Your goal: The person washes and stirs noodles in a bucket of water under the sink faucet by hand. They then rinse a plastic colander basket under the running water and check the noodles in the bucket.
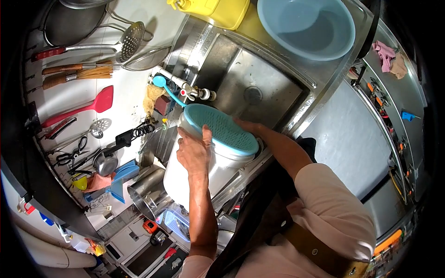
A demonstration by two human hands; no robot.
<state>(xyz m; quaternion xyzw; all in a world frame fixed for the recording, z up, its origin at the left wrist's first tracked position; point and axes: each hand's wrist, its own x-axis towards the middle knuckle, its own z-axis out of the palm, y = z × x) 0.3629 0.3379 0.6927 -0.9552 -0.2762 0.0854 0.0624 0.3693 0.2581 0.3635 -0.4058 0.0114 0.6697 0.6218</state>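
Note:
A white bucket (178, 175) stands at the near edge of the sink, tilted toward the basin. Over its mouth lies a turquoise perforated colander (218, 127). My left hand (193, 150) clasps the bucket's side near the top, with the thumb up against the colander's rim. On the opposite side, my right hand (250, 129) reaches around the rim where colander and bucket meet. Its fingers are partly hidden behind the colander's edge. What the bucket contains cannot be seen.
Beyond the bucket is a steel sink (273, 111) with a tap (197, 92). A blue-grey basin (306, 28) and a yellow jug (218, 11) stand at the back. Utensils, including a red spatula (104, 98) and a skimmer (130, 41), hang on the left wall. A steel pot (146, 197) sits beside the bucket.

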